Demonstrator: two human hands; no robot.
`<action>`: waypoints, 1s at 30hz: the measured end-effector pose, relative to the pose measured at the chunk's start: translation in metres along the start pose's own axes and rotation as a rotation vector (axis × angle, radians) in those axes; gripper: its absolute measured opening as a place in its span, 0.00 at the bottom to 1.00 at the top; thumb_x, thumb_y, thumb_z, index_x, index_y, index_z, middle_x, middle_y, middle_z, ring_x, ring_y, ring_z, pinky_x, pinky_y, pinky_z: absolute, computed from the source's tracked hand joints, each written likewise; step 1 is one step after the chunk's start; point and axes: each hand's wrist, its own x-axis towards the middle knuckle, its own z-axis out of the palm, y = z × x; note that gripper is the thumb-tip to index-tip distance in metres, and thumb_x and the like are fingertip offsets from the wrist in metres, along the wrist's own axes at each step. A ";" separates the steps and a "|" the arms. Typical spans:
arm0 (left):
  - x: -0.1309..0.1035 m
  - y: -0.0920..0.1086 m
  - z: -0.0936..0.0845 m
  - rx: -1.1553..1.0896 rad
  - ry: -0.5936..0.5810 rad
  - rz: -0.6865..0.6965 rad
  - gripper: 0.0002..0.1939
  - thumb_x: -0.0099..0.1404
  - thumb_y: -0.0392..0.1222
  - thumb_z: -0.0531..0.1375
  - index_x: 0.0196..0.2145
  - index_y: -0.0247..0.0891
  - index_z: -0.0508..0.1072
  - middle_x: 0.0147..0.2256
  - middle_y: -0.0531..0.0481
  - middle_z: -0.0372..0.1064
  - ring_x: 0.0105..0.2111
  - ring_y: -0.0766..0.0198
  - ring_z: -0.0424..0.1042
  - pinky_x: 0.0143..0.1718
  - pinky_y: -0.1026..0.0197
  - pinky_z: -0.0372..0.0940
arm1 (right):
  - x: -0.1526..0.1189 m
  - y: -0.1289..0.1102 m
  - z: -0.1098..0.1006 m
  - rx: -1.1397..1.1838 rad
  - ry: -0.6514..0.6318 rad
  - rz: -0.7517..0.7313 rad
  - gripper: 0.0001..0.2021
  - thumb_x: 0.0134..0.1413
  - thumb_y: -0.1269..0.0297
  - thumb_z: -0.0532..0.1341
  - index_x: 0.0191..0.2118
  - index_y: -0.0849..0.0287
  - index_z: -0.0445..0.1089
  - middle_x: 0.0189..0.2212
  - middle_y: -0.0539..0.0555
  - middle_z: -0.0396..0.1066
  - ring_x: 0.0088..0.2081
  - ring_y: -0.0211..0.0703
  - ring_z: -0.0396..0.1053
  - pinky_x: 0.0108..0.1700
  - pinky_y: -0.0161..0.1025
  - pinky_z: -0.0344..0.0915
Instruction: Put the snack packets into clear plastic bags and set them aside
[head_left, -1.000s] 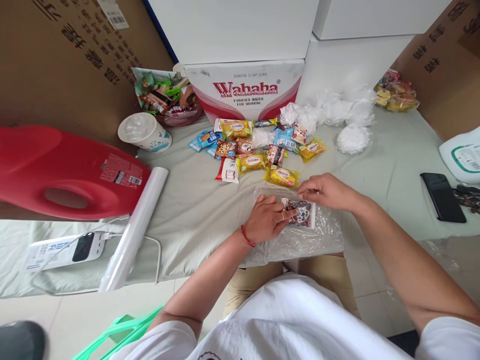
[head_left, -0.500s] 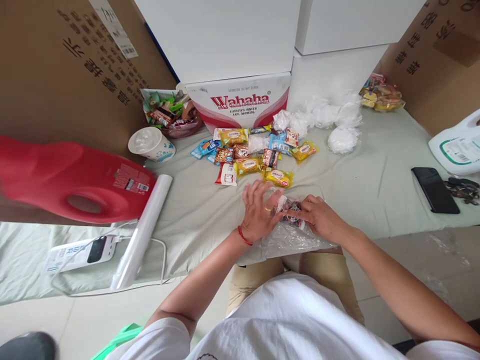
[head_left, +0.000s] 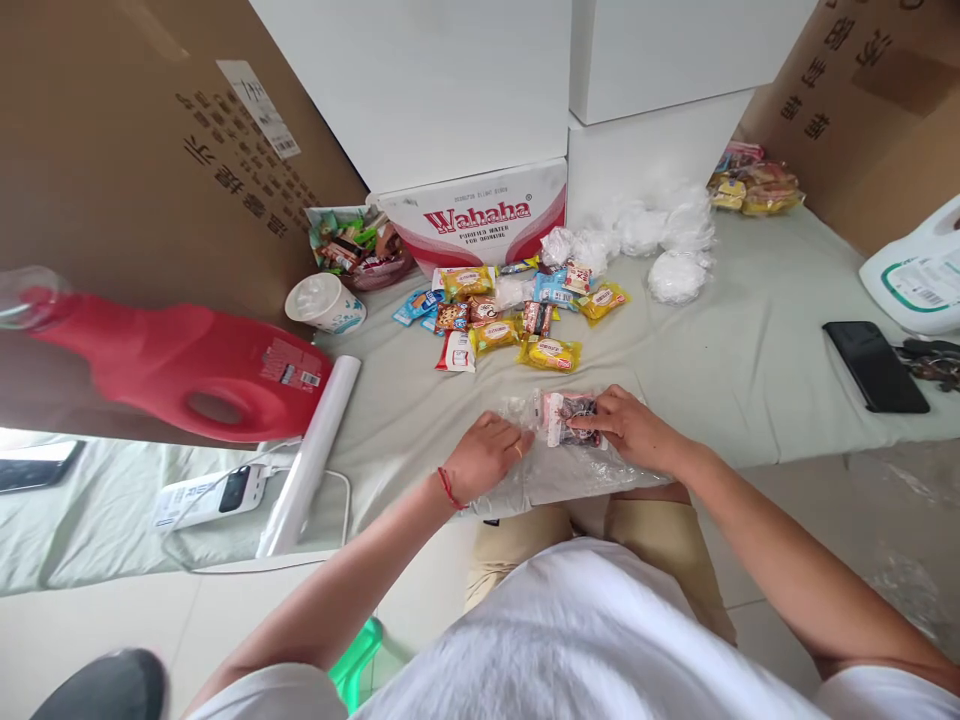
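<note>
A small snack packet [head_left: 576, 420] with a dark and pale pink wrapper lies on a sheet of clear plastic film [head_left: 592, 470] at the near edge of the table. My right hand [head_left: 637, 428] rests over the packet's right end, its index finger stretched across the wrapper and pressing it down. To the left, my left hand [head_left: 489, 455] is closed on the film's left side, fingers curled. Just beyond the hands lies a loose pile of wrapped snacks, among them a yellow packet [head_left: 550, 353] and a red and white packet [head_left: 457, 352].
Several film-wrapped bundles [head_left: 677, 275] sit behind on the right. On the left are a roll of film [head_left: 313, 455], a red jug [head_left: 225, 375], a paper cup [head_left: 325, 304] and a power bank [head_left: 210, 498]. A phone [head_left: 876, 366] lies far right.
My left hand has moved off the packet to the left and closed on the film. My right hand stays at the packet. The camera view has shifted slightly.
</note>
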 end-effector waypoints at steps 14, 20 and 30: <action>0.040 0.030 -0.021 -0.165 -0.074 0.039 0.19 0.75 0.38 0.52 0.58 0.44 0.73 0.56 0.43 0.73 0.52 0.54 0.70 0.45 0.53 0.63 | -0.015 -0.019 -0.015 -0.072 -0.008 -0.052 0.19 0.66 0.61 0.60 0.61 0.49 0.74 0.43 0.60 0.70 0.51 0.54 0.62 0.54 0.53 0.65; 0.044 0.024 0.006 -0.191 -0.197 -0.058 0.18 0.75 0.40 0.54 0.59 0.47 0.74 0.53 0.46 0.74 0.50 0.54 0.70 0.44 0.55 0.62 | -0.052 -0.040 0.006 -0.181 0.220 -0.102 0.18 0.62 0.53 0.66 0.53 0.55 0.76 0.55 0.61 0.70 0.59 0.59 0.61 0.59 0.58 0.62; 0.062 0.022 -0.013 -0.337 -0.269 -0.144 0.21 0.67 0.33 0.56 0.52 0.49 0.80 0.41 0.45 0.75 0.45 0.52 0.67 0.45 0.51 0.62 | -0.024 -0.039 0.014 -0.058 0.434 0.055 0.09 0.69 0.66 0.57 0.43 0.55 0.76 0.39 0.56 0.73 0.44 0.48 0.66 0.47 0.45 0.67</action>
